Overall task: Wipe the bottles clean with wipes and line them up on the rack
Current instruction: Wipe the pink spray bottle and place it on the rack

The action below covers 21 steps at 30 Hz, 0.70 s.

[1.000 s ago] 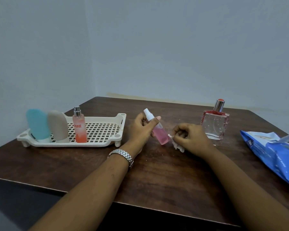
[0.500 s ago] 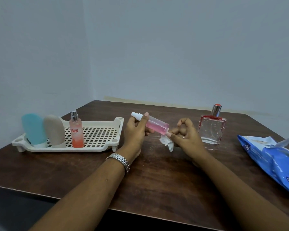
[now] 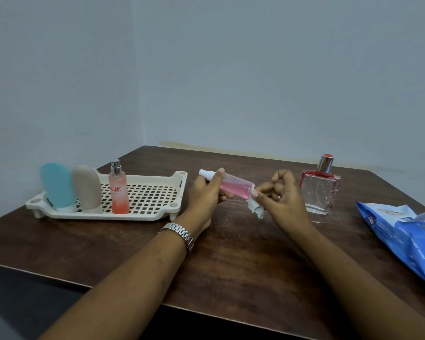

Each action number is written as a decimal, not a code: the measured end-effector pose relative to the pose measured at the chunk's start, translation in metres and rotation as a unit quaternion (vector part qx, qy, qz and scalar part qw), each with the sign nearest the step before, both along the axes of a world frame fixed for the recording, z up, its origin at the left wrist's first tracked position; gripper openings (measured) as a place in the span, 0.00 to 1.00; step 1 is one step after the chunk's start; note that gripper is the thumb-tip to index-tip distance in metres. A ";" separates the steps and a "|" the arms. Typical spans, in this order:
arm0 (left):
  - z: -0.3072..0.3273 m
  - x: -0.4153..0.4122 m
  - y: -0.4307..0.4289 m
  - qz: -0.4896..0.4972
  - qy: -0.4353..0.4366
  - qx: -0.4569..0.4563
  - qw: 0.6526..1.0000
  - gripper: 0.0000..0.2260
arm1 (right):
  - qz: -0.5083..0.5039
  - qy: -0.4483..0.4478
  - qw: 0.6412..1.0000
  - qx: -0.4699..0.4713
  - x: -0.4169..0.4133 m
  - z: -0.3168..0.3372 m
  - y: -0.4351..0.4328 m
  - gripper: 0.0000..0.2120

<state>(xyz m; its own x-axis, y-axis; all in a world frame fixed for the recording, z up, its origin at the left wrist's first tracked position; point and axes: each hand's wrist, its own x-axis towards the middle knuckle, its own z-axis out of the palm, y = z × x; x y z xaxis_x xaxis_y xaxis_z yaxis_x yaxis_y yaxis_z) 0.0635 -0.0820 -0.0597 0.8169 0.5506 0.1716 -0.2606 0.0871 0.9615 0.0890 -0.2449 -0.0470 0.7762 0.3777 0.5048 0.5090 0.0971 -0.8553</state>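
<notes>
Three bottles stand in a row on the rack, left of the left grip: blue bottle, beige bottle, spray. The fourth, a pink bottle, lies tilted between the grips. The left grip curls round its cap end; the right grip pinches a wipe at its base. A glass bottle waits just behind the right grip, apparently unwiped, and the wipes pack lies farther right. Nothing seems to bar the way to the rack.

The pink bottle has swung up nearly level, the wipe rising with its base.
</notes>
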 end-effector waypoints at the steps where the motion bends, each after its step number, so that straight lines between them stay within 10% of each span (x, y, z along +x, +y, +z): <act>1: 0.000 0.001 0.001 0.008 0.005 -0.002 1.000 0.11 | 0.009 -0.011 1.000 -0.017 0.000 0.000 -0.001 0.17; 10: 0.001 0.000 0.001 0.013 0.024 -0.010 1.000 0.13 | -0.110 -0.142 0.976 -0.126 0.001 -0.003 0.002 0.20; 21: 0.001 0.001 0.001 0.056 0.007 0.025 0.998 0.13 | -0.033 -0.064 0.997 -0.034 -0.008 0.000 0.006 0.16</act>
<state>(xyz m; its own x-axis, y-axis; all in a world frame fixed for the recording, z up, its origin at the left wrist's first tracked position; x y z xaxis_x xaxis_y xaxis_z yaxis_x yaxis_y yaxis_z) 0.0643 -0.0806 -0.0584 0.7533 0.6295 0.1905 -0.2531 0.0101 0.9674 0.0812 -0.2385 -0.0467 0.7314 0.3649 0.5761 0.6176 0.0039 -0.7865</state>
